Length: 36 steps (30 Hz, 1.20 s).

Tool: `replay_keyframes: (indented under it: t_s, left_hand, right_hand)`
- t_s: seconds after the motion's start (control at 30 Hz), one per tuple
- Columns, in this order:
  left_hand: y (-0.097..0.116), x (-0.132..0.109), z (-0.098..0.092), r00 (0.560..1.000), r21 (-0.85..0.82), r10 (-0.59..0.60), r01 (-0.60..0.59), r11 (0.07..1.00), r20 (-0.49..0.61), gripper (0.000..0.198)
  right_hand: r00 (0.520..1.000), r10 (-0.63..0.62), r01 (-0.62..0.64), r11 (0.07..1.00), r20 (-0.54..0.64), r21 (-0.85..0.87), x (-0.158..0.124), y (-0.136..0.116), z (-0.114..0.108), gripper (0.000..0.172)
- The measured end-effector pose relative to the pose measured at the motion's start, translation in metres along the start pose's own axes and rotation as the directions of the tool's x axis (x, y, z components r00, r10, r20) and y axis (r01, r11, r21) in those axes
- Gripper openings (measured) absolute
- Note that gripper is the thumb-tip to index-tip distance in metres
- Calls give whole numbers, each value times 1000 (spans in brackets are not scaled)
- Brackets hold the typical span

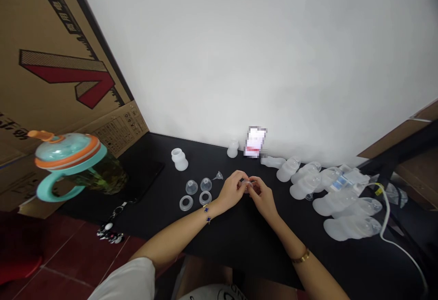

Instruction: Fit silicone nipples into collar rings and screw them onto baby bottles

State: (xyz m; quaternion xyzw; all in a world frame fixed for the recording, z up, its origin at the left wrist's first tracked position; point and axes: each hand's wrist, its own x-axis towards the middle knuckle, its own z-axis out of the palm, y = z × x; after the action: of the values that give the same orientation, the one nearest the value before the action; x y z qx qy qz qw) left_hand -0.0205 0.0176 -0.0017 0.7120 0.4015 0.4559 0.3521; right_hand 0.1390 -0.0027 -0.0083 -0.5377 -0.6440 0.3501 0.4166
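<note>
Over the middle of the black table, my left hand (pixel 233 191) and my right hand (pixel 262 198) meet with bent fingers around a small clear round piece (pixel 247 184). The fingers cover most of it, so its exact kind does not show. Left of my hands, two clear dome-shaped caps (pixel 205 184) stand behind two translucent collar rings (pixel 186 203). A tiny clear funnel-shaped piece (pixel 219 175) lies close to my left hand. Farther back are a white open-necked bottle (pixel 179 159) and another small pale bottle (pixel 233 148) by the wall.
Several frosted baby bottles (pixel 306 185) lie at the right, beside a white cable (pixel 386 208). A lit phone (pixel 255 141) leans against the wall. A large teal-handled drinking jug (pixel 99 172), a dark flat device (pixel 147 179) and a cardboard box (pixel 51 90) occupy the left.
</note>
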Motion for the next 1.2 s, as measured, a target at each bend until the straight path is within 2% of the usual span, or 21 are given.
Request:
replay_keyframes:
  t_s: [0.2, 0.33, 0.43, 0.57, 0.87, 1.03, 1.2]
  left_hand:
    - [2, 1, -1, 997, -23, -75, 75, 997, -4, 12]
    - [2, 4, 0, 977, -250, -208, 215, 944, 54, 20]
    - [1, 6, -1, 962, -370, -247, 273, 888, 117, 25]
    - [-1, 8, -1, 960, -429, -236, 280, 859, 153, 22]
    - [-4, 7, 1, 974, -398, -215, 224, 890, 70, 18]
    - [-7, 6, 2, 963, -405, -265, 259, 877, 43, 25]
    - [-13, 7, 3, 958, -430, -283, 279, 859, 55, 22]
  right_hand:
    - [1000, 5, -5, 1000, -4, 11, 0, 0, 0, 31]
    - [1000, 8, -8, 1000, -13, 7, 0, -2, 0, 34]
    - [1000, 10, -10, 1000, -21, 2, 0, -4, 0, 38]
    - [1000, 4, -4, 1000, 0, 6, 0, -5, 2, 39]
    - [1000, 7, -7, 1000, 13, 10, 1, 0, 3, 41]
    - [996, 84, -85, 988, 7, 128, 5, 3, 2, 49]
    - [993, 119, -115, 971, -8, 209, 6, 2, 2, 54]
